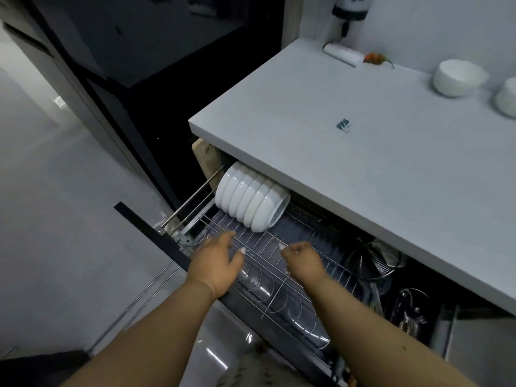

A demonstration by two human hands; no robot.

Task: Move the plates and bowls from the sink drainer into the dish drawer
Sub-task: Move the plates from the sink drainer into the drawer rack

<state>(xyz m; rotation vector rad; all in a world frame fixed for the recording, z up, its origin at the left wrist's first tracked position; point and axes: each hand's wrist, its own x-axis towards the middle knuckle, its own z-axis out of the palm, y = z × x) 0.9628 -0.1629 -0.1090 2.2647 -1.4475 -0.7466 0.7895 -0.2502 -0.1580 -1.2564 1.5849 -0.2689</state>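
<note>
The dish drawer [150, 224] is pulled out under the countertop, and its wire rack [321, 263] is in full view. A row of several white bowls [251, 201] lies on its side at the rack's back left. Clear glass plates [304, 319] stand in the front slots. My left hand [217, 261] hovers over the rack's front left with fingers spread and nothing in it. Over the middle of the rack, my right hand [303, 261] has its fingers curled in, and I see nothing held. Two more white bowls [458, 76] sit upside down on the counter at far right.
The grey countertop [363, 163] overhangs the back of the drawer. On it lie a small binder clip [344, 125], a white roll [342, 54] and a chili [375, 58]. Metal utensils and a strainer [374, 263] fill the drawer's right side. A dark cabinet stands to the left.
</note>
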